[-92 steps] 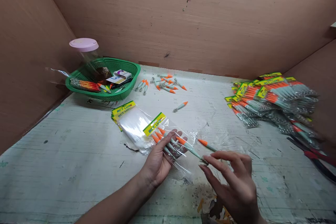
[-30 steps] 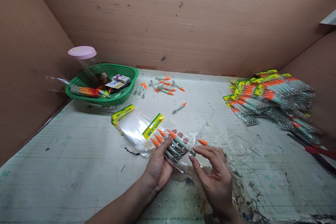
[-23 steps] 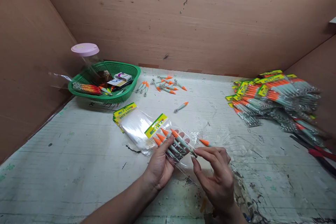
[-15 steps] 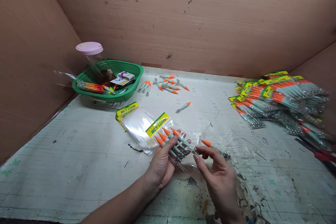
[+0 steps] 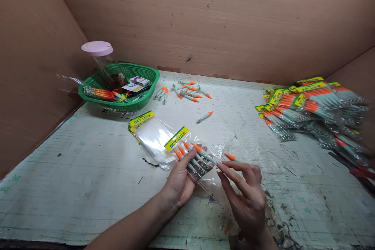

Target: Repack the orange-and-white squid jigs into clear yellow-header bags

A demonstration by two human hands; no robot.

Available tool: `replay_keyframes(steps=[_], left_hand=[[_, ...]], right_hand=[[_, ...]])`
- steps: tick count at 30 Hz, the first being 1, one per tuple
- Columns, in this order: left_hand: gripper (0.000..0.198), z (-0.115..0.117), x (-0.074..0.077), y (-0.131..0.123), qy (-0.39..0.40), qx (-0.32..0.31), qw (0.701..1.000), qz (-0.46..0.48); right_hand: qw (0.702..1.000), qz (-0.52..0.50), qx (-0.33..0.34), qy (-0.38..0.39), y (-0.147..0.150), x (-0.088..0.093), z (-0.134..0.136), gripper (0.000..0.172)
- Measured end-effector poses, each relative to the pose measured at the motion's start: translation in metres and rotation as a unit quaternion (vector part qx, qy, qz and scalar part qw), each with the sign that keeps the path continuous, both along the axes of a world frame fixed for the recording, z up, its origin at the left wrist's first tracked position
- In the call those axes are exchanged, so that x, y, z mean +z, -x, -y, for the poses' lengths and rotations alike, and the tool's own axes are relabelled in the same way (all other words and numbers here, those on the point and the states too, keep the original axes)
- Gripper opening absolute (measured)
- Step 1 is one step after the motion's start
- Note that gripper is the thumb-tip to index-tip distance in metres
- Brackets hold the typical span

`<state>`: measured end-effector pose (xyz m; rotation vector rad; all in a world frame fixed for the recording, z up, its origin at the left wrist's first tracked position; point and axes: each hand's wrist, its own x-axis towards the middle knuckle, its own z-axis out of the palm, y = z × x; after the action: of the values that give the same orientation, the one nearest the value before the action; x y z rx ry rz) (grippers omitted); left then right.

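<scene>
My left hand is closed on a clear plastic bag with a yellow and green BCT LURE header. Several orange-tipped, pale green fishing lures lie inside it, side by side, their wire hooks toward me. My right hand pinches the hook end of another fishing lure, whose orange tip points up and left over the bag. Whether that lure is fully inside the plastic I cannot tell. Beyond my right fingers lies a loose lure, its hook end hidden behind the hand.
Flat unfilled bags are stacked left of my hands. A green basket holds a lidded cup, a small box and lures. Loose lures lie at the back, one lure nearer. Filled packs and red-handled pliers are at right.
My right fingers have shifted their hold on the lure's hook end, and the hand now hides more of the loose lure behind it. The left hand keeps the bag in nearly the same place.
</scene>
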<state>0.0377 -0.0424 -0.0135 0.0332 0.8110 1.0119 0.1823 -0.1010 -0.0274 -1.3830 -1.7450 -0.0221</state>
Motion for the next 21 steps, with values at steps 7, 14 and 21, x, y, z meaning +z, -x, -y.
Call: replay_keyframes(steps=[7,14,21], left_hand=[[0.016,0.001,0.001,-0.001,-0.011,-0.016,1.0,0.009],[0.014,0.002,0.004,-0.001,0.004,-0.024,1.0,0.012],[0.018,0.0,-0.001,0.0,0.007,-0.003,1.0,0.016]], right_hand=[[0.998,0.031,-0.027,-0.057,0.008,0.006,-0.003,0.031],[0.993,0.048,-0.063,-0.089,0.011,0.008,-0.004,0.03],[1.0,0.0,-0.027,-0.012,0.004,0.013,0.004,0.022]])
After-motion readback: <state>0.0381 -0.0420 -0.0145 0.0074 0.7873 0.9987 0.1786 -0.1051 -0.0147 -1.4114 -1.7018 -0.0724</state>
